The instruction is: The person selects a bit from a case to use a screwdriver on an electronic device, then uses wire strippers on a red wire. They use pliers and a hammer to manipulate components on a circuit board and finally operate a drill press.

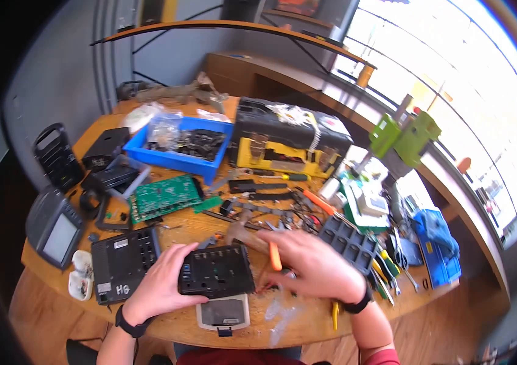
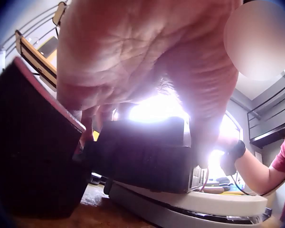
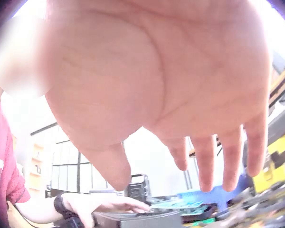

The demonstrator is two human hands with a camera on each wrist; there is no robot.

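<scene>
My left hand grips a black rectangular plastic device case by its left side, thumb along the near edge and fingers at the far edge. In the left wrist view, the black case sits close over a pale device on the table. That device has a dark panel in the head view. My right hand hovers right of the case. Its fingers hang extended and apart in the right wrist view, with nothing between them. An orange handle shows beside its fingers.
A larger black case marked "HG" lies left. Beyond are a green circuit board, a blue bin of dark parts and a black toolbox. A hammer, a compartment tray and several tools crowd the right.
</scene>
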